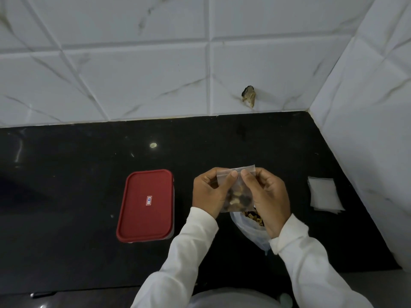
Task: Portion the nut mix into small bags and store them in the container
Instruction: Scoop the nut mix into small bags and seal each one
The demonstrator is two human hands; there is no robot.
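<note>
The only writing in view stands on a small white rectangular sticker (pixel 149 200) with a red border, stuck at the middle of the red rounded-rectangular plastic lid (pixel 142 221) in the lower left-centre of the frame. It carries two dark characters turned sideways to the viewer, which look like the digits 1 and 9, though they are too small to tell for certain. Nothing else bears readable text.

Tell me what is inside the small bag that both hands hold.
The small bag holds a nut mix, dark and pale pieces, in its lower half. The left hand and right hand cover its sides, so the amount is hidden.
</note>
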